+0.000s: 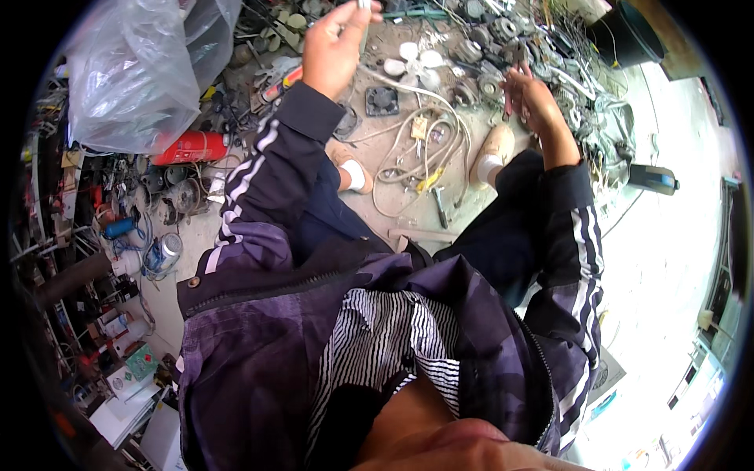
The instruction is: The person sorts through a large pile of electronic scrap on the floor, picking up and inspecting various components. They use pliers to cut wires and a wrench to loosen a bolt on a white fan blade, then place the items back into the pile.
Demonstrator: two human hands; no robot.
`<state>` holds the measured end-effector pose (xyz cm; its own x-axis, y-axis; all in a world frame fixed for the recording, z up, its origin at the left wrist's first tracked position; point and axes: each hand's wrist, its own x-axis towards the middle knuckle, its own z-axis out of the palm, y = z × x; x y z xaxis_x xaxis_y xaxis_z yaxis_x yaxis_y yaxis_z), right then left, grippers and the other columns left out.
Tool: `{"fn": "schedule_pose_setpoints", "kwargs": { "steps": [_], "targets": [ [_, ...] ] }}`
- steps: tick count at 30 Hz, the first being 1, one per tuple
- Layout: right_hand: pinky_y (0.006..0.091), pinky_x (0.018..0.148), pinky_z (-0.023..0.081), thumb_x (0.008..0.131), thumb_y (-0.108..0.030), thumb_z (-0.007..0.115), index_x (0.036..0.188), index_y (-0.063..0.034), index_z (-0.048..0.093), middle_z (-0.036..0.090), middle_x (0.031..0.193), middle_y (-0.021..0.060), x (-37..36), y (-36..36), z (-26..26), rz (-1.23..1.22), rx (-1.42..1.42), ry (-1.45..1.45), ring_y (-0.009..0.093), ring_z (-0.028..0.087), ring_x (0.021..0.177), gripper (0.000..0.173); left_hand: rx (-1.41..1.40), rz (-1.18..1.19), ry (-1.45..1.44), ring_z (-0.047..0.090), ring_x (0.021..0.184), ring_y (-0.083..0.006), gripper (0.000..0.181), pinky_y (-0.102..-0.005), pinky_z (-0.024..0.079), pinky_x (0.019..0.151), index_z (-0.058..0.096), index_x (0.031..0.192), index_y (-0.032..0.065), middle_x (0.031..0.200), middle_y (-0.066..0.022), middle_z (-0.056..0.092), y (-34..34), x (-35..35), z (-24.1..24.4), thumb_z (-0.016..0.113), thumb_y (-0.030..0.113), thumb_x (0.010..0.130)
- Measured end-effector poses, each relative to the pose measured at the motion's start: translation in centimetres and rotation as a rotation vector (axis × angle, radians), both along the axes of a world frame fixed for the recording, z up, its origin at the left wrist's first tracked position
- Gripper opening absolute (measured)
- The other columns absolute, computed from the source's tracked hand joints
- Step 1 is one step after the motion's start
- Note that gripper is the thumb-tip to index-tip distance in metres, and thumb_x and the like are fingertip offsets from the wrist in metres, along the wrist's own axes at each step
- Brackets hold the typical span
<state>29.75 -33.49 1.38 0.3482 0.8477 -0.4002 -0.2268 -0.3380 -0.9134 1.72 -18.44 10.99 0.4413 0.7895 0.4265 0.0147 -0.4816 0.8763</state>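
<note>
My left hand (333,52) is raised at the top of the view, its fingers closed around a small pale object (364,6) that the picture's edge partly cuts off. My right hand (533,97) grips pliers with reddish handles (508,105), their dark jaws pointing away from me over heaped metal parts. Between the hands a white fan blade (414,65) and a square black cooling fan (382,101) lie on the floor. Nearer my feet is a loosely coiled pale cable (377,171), with a yellow item (430,180) and a dark-handled tool (440,208) beside it.
A large clear plastic bag (132,76) stands at upper left, above a red fire extinguisher (191,147). Scrap motors (490,87) and wires are heaped at upper right, near a black bucket (630,35). Cluttered shelves run down the left. A dark case (654,179) lies at right.
</note>
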Motion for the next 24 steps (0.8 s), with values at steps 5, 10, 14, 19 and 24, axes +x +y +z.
{"fn": "schedule_pose_setpoints", "kwargs": {
  "steps": [5,10,14,19,24],
  "targets": [
    [0.0186,0.063,0.039,0.098,-0.027,0.040,0.104,0.0035,0.047,0.058,0.069,0.0133,-0.7,0.7,0.3,0.005,-0.014,-0.048,0.012,0.054,0.060,0.032,0.366,0.268,0.672,0.057,0.096,-0.0178,0.015,-0.0354,0.032,0.091,0.071,0.096,0.0215,0.090,0.0015,0.069,-1.3,-1.7,-15.5,0.059,0.025,0.088],
    [0.0227,0.059,0.041,0.096,-0.024,0.044,0.114,0.0092,0.043,0.059,0.070,0.0141,-0.5,0.5,0.3,0.012,-0.058,-0.032,0.015,0.057,0.070,0.038,0.267,-0.092,1.246,0.054,0.099,-0.0235,0.017,-0.0480,0.027,0.093,0.071,0.094,0.0273,0.093,0.0008,0.068,-4.7,-2.8,-28.4,0.058,0.034,0.085],
    [0.0226,0.051,0.044,0.096,-0.026,0.047,0.120,-0.0011,0.043,0.060,0.092,0.0095,-0.2,0.9,-0.7,0.016,-0.055,0.030,0.011,0.055,0.059,0.034,0.139,-0.084,1.311,0.054,0.099,-0.0251,0.019,-0.0498,0.027,0.090,0.069,0.093,0.0237,0.094,-0.0020,0.067,-5.8,-4.5,-33.2,0.056,0.035,0.086],
    [0.0200,0.049,0.043,0.096,-0.029,0.048,0.123,-0.0021,0.044,0.061,0.093,0.0071,-0.6,-0.2,1.3,0.023,-0.099,0.049,0.009,0.054,0.058,0.038,0.013,-0.220,1.452,0.053,0.103,-0.0265,0.021,-0.0512,0.027,0.092,0.065,0.103,0.0230,0.102,-0.0022,0.066,-9.0,-2.0,-36.6,0.051,0.032,0.089],
    [0.0174,0.045,0.039,0.096,-0.032,0.046,0.118,-0.0022,0.052,0.063,0.092,0.0028,-2.3,0.3,3.4,-0.019,-0.136,0.048,0.005,0.050,0.052,0.037,-0.055,-0.155,1.416,0.047,0.114,-0.0240,0.042,-0.0490,0.021,0.100,0.060,0.111,0.0146,0.111,-0.0040,0.062,-11.5,-2.5,-39.3,0.066,0.041,0.078]
  ]
}}
